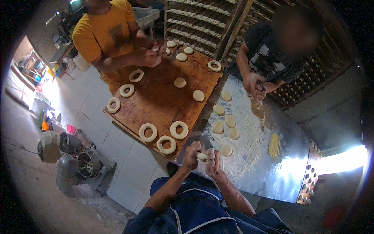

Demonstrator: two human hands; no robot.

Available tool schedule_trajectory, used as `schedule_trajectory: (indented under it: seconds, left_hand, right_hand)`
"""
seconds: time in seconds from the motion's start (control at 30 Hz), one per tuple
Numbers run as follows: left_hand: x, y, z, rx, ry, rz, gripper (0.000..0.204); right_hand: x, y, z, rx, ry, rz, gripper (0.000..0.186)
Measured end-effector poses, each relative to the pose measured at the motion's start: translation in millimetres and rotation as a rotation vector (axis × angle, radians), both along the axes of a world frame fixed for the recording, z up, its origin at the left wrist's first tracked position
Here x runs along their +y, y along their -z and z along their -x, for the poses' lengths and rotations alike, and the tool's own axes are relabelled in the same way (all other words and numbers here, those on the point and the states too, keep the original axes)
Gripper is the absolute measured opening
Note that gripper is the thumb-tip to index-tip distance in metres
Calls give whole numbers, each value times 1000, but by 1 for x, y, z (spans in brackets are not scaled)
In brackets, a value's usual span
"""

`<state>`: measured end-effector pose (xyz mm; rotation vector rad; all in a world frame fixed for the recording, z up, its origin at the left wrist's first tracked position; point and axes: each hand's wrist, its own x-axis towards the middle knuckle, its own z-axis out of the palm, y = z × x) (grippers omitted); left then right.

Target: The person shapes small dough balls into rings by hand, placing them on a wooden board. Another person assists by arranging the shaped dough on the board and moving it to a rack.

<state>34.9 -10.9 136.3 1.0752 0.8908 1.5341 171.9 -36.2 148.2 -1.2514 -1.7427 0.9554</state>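
Note:
Between my two hands, at the near edge of the tables, is a small pale piece of dough (202, 156). My left hand (192, 155) is closed on its left side, and my right hand (212, 162) presses against its right side with the fingers close together. Just left of my hands, dough rings (166, 145) lie on the brown wooden board (156, 113). To the right, several flat dough rounds (226, 151) rest on the floured metal table (253, 171).
Across the board a person in a yellow shirt (105, 35) handles dough. Another person in a dark shirt (269, 54) works dough at the metal table. A yellow slab (274, 145) lies on that table. Racks of trays (198, 23) stand behind; a mixer (83, 167) is at the left.

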Motion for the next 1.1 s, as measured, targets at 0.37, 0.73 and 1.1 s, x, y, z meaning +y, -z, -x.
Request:
schedule_trajectory:
  seconds: [0.37,0.73,1.1]
  left_hand:
    - [17,-4,27,-609,97,273,26]
    - [79,21,67,340,34,174,27]
    - [183,48,97,1572,-363,-10,49]
  right_hand:
    - [30,-17,27,-113,-74,-36,30]
    - [86,-32,55,291,-50,271,40]
    - [153,-29,25,-546,268,31,64]
